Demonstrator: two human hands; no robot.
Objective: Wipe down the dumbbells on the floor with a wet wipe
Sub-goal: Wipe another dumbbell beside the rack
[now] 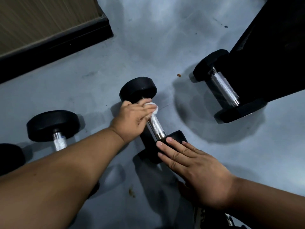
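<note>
A black dumbbell (156,125) with a knurled silver handle lies on the grey floor in the middle of the view. My left hand (132,118) grips a white wet wipe (152,108) wrapped round the far end of that handle, near the round far head. My right hand (189,161) rests with straight fingers on the near black head, steadying it. A second dumbbell (54,128) lies to the left, partly hidden by my left forearm. A third, hexagonal-headed dumbbell (227,90) lies at the right.
A black bench or rack base (270,47) rises at the upper right, against the third dumbbell. A dark skirting edge with a tan panel (49,30) runs along the upper left. Another black dumbbell head (9,157) shows at the left edge. Small crumbs lie on the floor (178,75).
</note>
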